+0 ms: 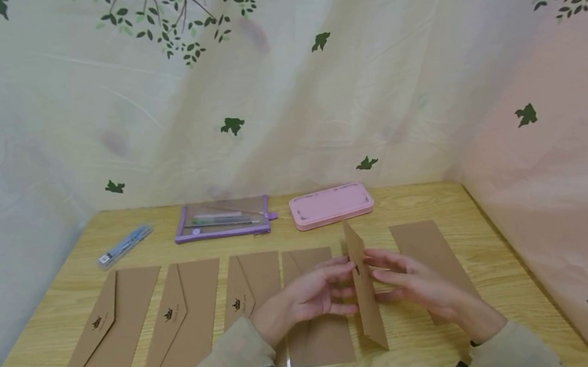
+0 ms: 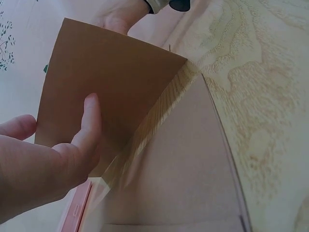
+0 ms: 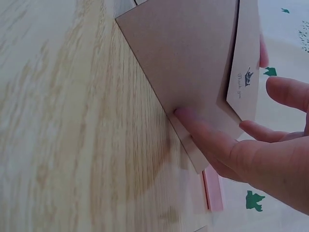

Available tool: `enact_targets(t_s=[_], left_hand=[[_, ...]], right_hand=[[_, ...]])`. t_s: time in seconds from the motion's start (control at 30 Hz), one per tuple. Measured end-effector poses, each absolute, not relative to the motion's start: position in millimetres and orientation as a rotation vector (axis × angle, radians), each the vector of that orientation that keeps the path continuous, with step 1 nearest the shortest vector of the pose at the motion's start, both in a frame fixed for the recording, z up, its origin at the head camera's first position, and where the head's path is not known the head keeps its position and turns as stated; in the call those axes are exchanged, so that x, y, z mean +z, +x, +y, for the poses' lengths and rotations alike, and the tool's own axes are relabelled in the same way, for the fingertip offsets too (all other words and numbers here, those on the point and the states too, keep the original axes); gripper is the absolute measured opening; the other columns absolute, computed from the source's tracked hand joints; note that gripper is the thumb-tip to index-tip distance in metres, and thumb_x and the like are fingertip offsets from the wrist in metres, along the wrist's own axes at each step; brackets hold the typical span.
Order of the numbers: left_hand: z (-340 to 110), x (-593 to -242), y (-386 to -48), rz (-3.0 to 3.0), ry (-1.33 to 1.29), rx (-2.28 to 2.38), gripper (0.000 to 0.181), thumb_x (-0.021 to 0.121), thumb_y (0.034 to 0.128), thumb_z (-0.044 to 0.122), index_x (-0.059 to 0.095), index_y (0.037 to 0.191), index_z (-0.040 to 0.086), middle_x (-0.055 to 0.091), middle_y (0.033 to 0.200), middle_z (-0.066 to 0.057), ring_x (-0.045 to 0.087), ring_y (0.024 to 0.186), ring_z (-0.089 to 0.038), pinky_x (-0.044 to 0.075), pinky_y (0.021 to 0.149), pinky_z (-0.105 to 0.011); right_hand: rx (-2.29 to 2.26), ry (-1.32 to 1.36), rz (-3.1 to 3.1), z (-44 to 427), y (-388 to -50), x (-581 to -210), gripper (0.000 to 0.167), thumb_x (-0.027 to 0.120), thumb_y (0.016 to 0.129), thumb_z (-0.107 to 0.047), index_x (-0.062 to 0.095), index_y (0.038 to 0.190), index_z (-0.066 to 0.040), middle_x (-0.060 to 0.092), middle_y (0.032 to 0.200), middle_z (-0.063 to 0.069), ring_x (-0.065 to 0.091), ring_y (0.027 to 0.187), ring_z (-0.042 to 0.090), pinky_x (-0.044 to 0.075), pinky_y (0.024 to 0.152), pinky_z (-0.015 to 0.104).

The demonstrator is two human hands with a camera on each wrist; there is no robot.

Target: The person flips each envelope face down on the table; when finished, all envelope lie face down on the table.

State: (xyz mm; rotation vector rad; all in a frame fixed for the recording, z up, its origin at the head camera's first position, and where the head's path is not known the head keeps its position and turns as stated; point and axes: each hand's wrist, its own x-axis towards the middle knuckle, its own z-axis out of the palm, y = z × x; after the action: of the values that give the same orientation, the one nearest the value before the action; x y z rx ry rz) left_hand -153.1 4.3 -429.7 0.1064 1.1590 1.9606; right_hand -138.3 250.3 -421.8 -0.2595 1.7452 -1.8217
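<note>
A brown envelope (image 1: pixel 368 302) stands on edge on the table between the two hands. The left hand (image 1: pixel 311 290) touches one side with extended fingers; in the left wrist view, a finger of this hand (image 2: pixel 48 159) lies against the envelope's plain face (image 2: pixel 111 72). On the other side, the right hand (image 1: pixel 425 283) rests its fingertips on the paper. The right wrist view shows the envelope's flap (image 3: pixel 244 87), printed with a crown and "Thank you", and the right hand (image 3: pixel 256 150) with its thumb off the paper. Another envelope (image 1: pixel 320 344) lies flat beneath the left hand.
More flap-up envelopes lie to the left: one far left (image 1: pixel 120 330), one beside it (image 1: pixel 192 316), and one partly behind the left arm (image 1: pixel 260 272). A plain-side-up envelope (image 1: pixel 426 241) lies right. Behind are a pen pack (image 1: pixel 124 246), a purple-edged pouch (image 1: pixel 222 219) and a pink case (image 1: pixel 331 204).
</note>
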Motion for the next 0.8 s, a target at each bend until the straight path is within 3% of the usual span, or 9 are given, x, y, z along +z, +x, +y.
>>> enact_targets(t_s=[0.27, 0.6, 0.8], left_hand=[[5, -430, -153, 1.127, 0.105, 1.967, 0.051, 0.055, 0.1045, 0.028, 0.041, 0.148, 0.007, 0.046, 0.150, -0.022, 0.055, 0.126, -0.038, 0.047, 0.104, -0.058], [6, -428, -152, 1.139, 0.103, 1.962, 0.052, 0.054, 0.1050, 0.026, 0.039, 0.150, 0.006, 0.051, 0.145, -0.018, 0.049, 0.132, -0.041, 0.047, 0.104, -0.057], [6, -427, -151, 1.186, 0.088, 1.952, 0.054, 0.055, 0.1026, 0.016, 0.039, 0.153, 0.007, 0.054, 0.136, -0.016, 0.053, 0.124, -0.033, 0.048, 0.104, -0.055]], right_hand=[[-1.816, -0.287, 1.767, 246, -136, -419, 0.066, 0.053, 0.106, -0.016, 0.017, 0.160, 0.000, 0.013, 0.166, 0.024, 0.033, 0.143, 0.042, 0.048, 0.103, 0.056], [-1.815, -0.331, 1.758, 244, -133, -414, 0.067, 0.051, 0.107, -0.017, 0.014, 0.159, 0.004, 0.009, 0.166, 0.026, 0.026, 0.145, 0.044, 0.050, 0.101, 0.055], [-1.790, -0.313, 1.737, 242, -132, -410, 0.068, 0.049, 0.109, -0.021, 0.010, 0.161, 0.000, 0.006, 0.167, 0.020, 0.023, 0.146, 0.044, 0.051, 0.100, 0.055]])
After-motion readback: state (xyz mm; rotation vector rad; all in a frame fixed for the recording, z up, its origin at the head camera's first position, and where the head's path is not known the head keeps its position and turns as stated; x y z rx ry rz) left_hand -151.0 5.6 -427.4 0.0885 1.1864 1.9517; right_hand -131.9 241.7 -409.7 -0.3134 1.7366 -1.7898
